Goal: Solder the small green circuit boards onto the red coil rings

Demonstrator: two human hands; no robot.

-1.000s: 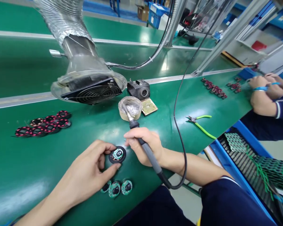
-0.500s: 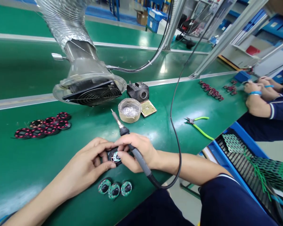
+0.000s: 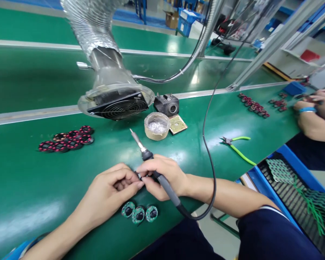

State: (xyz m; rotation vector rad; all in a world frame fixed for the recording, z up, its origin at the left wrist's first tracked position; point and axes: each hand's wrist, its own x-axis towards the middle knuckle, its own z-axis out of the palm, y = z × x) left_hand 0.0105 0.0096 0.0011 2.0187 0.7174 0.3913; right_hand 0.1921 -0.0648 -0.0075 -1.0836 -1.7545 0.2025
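My left hand (image 3: 115, 187) is closed, its thumb and fingertips pinching a small dark round part with a circuit board (image 3: 138, 176). That part stands tilted, nearly edge-on, and fingers hide most of it. My right hand (image 3: 168, 177) grips a soldering iron (image 3: 168, 189), whose bare tip points up and left, away from the part. The right thumb and index fingertips also touch or nearly touch the part. Just below the hands lie three round green circuit boards with black centres (image 3: 138, 215).
A fume extractor (image 3: 119, 106) hangs at upper left over red-and-black coils (image 3: 67, 140). Behind the iron are a solder tub (image 3: 157, 131), a black iron stand (image 3: 168, 104) and a sponge tray (image 3: 178, 124). Green-handled cutters (image 3: 237, 144) lie right; another person's hands (image 3: 314, 103) work beyond.
The round part has turned from board face up to nearly edge-on between my fingertips. The whole view has shifted, so the bench things appear further right.
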